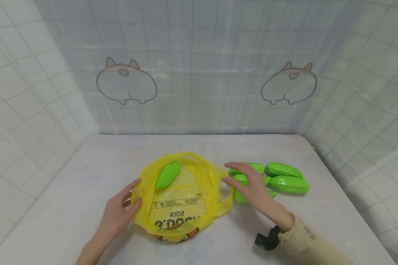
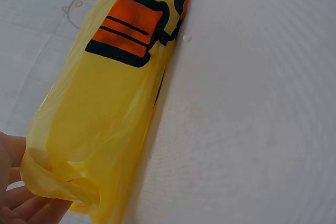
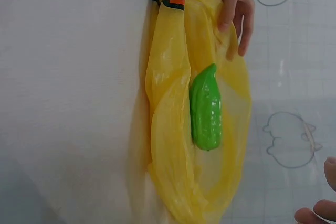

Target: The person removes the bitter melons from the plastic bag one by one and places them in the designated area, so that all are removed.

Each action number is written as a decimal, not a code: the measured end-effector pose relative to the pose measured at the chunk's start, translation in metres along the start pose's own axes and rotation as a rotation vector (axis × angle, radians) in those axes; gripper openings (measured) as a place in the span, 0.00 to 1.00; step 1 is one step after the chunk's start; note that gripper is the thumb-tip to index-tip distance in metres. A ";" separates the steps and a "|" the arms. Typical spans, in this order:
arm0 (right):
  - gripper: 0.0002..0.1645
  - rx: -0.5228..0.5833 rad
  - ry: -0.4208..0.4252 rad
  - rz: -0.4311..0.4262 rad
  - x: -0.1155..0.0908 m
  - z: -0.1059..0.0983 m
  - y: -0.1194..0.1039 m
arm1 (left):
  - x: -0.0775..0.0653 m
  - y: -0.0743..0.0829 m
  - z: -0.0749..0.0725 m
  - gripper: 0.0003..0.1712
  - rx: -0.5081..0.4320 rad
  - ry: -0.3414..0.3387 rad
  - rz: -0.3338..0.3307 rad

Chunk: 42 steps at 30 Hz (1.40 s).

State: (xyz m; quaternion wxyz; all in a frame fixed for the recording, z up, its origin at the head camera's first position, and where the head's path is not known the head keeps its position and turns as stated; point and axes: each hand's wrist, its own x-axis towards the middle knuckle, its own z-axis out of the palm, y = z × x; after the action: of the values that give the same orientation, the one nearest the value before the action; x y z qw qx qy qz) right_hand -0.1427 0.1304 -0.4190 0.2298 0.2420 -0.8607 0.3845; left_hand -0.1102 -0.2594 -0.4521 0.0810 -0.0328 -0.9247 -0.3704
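Note:
A thin yellow plastic bag [image 1: 142, 219] with dark and orange print lies on the table, its mouth spread wide. Inside it rests one glossy green, vegetable-shaped piece [image 1: 168, 175], also visible in the right wrist view [image 3: 206, 109]. My left hand [image 1: 117, 211] is at the bag's left rim, thumb and fingers apart, touching the plastic. My right hand [image 1: 252, 187] hovers by the bag's right handle loop [image 1: 223, 206], fingers spread with nothing between them. Under and beyond it lie several similar green pieces [image 1: 289, 184], some partly hidden by the hand.
A white table [image 1: 69, 206] carries everything. Pale tiled-pattern sheeting [image 1: 205, 73] with cartoon animal drawings stands behind it, and similar walls rise on the left and right. A black device [image 1: 268, 239] sits at the right wrist by the beige sleeve [image 1: 308, 239].

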 end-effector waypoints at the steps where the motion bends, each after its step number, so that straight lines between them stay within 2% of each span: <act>1: 0.25 0.000 -0.013 0.011 0.002 0.002 -0.001 | 0.000 0.000 0.000 0.35 0.000 -0.002 -0.003; 17: 0.25 0.095 -0.125 0.066 0.026 0.035 -0.020 | -0.001 0.000 0.000 0.35 -0.006 -0.010 -0.015; 29: 0.24 0.053 -0.208 0.043 0.055 0.070 -0.024 | 0.000 -0.001 0.002 0.35 -0.009 -0.006 -0.018; 42: 0.26 -0.001 -0.354 0.041 0.084 0.104 -0.029 | 0.000 0.001 0.000 0.35 0.002 0.002 0.003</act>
State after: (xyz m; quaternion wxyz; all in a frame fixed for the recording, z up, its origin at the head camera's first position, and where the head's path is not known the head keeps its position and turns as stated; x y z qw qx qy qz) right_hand -0.2127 0.0129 -0.4158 0.0672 0.2882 -0.8926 0.3400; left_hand -0.1102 -0.2588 -0.4517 0.0828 -0.0337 -0.9250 -0.3693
